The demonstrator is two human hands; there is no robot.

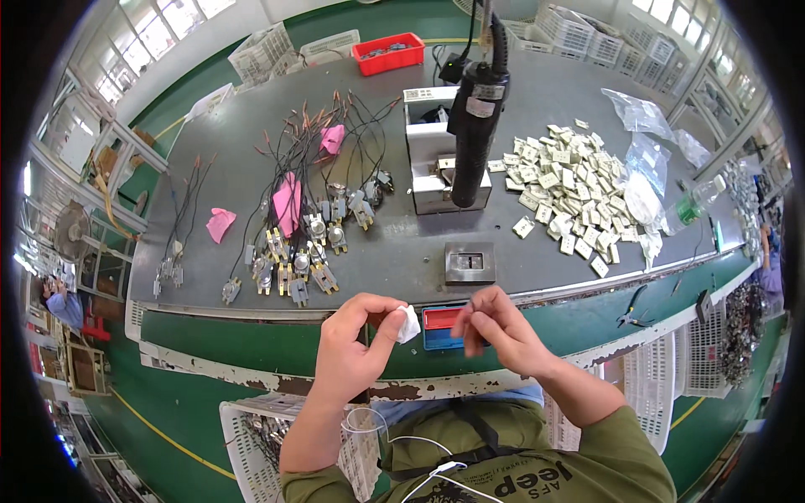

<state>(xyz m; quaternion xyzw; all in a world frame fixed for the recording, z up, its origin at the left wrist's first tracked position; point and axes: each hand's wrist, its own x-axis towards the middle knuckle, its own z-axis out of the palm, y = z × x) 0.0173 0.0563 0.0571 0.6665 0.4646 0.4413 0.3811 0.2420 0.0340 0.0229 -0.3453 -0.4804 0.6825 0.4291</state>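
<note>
Between the thumb and curled fingers of my left hand (352,348) is a small white piece (407,324); its exact kind is not clear. My right hand (511,335) is held to the right of it, thumb and fingers drawn together in a pinch; whatever they hold, if anything, is too small and blurred to name. Partly behind the right fingers lies a small red and blue parts box (439,339) on the green ledge. Just beyond, a metal block with a recessed slot (470,264) rests at the grey tabletop's front edge.
A black powered screwdriver (478,126) hangs over a grey-white metal fixture (423,180). Cream plastic pieces (570,189) are heaped at right, near a bottle (694,205). Wired plug parts (298,256) and pink scraps (287,204) lie left. Pliers (635,310) lie on the ledge.
</note>
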